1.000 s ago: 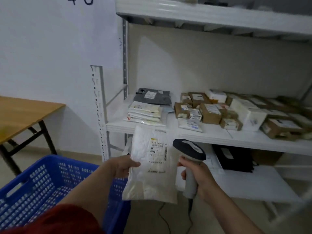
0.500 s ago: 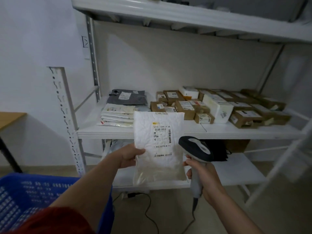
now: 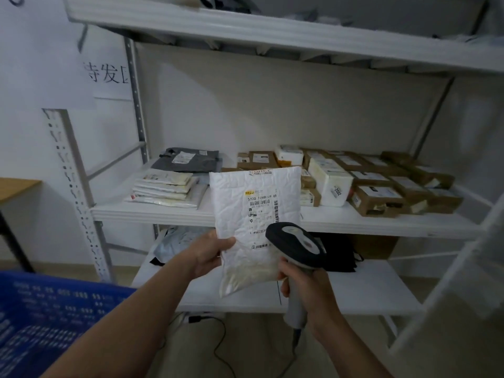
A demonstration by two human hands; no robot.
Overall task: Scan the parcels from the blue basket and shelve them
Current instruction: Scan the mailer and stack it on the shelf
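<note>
Scan step, by the look of it: your left grip [image 3: 210, 255] pinches white parcel [image 3: 231, 197]; right grip [image 3: 305, 289] clasps scanner [image 3: 296, 241].
Next: aim at barcode label [image 3: 261, 211], then place on middle shelf [image 3: 381, 223].

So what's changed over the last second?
The white parcel has come up in front of the middle shelf, and the scanner head now overlaps its label instead of sitting beside it. The view swung right, so the blue basket slid left. Unchanged: left hand holds the parcel, right hand grips the scanner.
</note>
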